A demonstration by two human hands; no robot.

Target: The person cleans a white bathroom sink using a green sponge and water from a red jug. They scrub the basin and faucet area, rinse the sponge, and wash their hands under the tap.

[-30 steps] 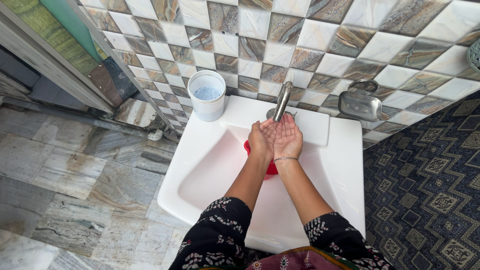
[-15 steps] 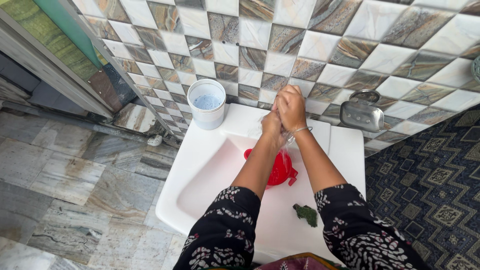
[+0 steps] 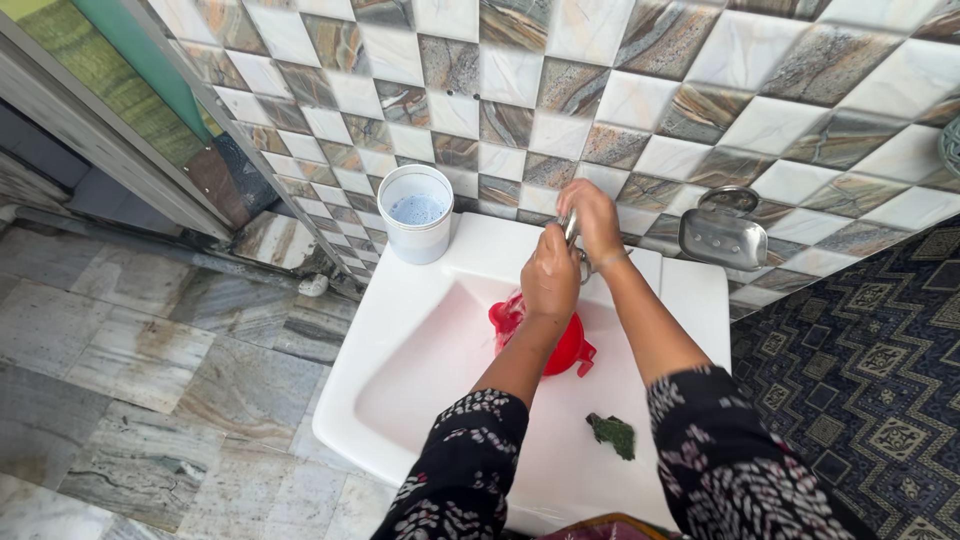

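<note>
**Hands at the tap over a white basin**

From my remote seat, I see the right hand (image 3: 590,215) curled over the top of the steel tap (image 3: 572,228) at the back of the white ceramic washbasin (image 3: 420,330), fingers closed around it, a grip that suits working the tap. The left hand (image 3: 550,275) hangs just below the spout with its back to the camera, fingers loosely bent; I cannot tell whether it holds anything. Directly under it a red plastic mug (image 3: 560,345) sits in the bowl, placed where the spout's water would fall. A dark green scrap, perhaps a scrubbing pad (image 3: 612,434), lies on the basin floor nearer the person. A white plastic tub with bluish contents (image 3: 417,215) stands on the basin's left rear corner, and a steel soap dish (image 3: 722,232) is fixed to the checkered tile wall at the right.
</note>
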